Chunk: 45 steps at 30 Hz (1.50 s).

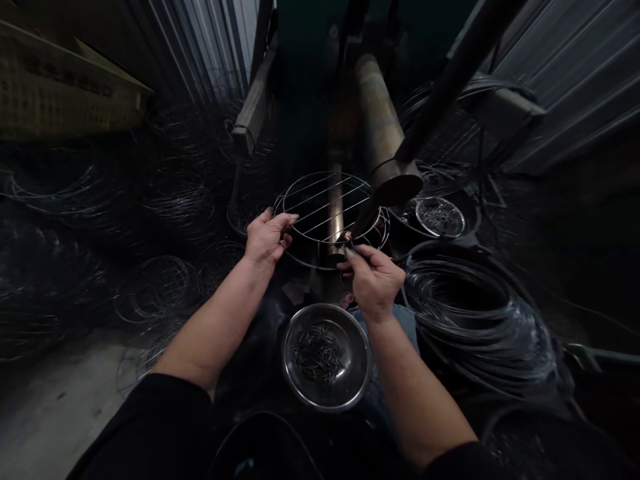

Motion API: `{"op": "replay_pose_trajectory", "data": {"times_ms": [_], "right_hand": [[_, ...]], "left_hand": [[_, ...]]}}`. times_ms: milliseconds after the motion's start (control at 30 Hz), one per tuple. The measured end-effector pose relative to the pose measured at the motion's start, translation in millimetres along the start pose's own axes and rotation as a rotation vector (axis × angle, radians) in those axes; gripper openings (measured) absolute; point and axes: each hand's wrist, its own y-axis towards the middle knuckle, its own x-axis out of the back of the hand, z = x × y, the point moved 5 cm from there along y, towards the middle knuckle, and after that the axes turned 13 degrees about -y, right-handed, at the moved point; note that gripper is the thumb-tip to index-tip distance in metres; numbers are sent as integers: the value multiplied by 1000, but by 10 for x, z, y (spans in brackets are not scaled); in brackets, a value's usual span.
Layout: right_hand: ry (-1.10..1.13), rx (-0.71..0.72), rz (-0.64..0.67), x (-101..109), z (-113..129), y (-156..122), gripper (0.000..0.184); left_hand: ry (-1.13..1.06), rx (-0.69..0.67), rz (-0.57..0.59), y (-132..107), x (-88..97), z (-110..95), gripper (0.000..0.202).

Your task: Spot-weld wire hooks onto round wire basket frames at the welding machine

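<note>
A round wire rack with parallel cross wires and ring rims is held around the lower metal rod of a machine. My left hand is closed on its left rim, thumb on top. My right hand pinches at the near right of the rack, beside the rod's end. A small orange glint shows just above those fingertips, and what they hold is hidden. Above and to the right hangs a thick upper cylinder. Below my hands, a steel bowl holds many short metal pieces.
A large wire coil lies at the right. Behind it is another metal bowl with small pieces. Stacks of wire rings stand at the left, near a yellowish crate. A dark slanted bar crosses the upper right.
</note>
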Motion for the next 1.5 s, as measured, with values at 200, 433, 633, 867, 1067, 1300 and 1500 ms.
{"op": "replay_pose_trajectory", "data": {"times_ms": [200,433,633,867,1067,1300,1500], "right_hand": [[-54,-16,106,44,19,38,20],[-84,-51,164,104,-161,-30,26],[5,-55,141,43,-229,-23,22],[29,-18,148,68,-224,-1,20],[-468,320,177,272,-242,-527,22],[-1225,174,1263,-123,-902,-1483,23],[-1187,139,1243,110,-896,-1234,30]], "left_hand": [[24,-11,-28,49,2,3,63],[18,-6,-21,91,-5,12,61],[11,-5,-13,121,-47,5,58],[91,-34,25,109,-36,23,35],[241,-52,91,314,-63,-38,30],[242,45,132,375,7,-85,23],[154,55,10,56,247,-123,26]]}}
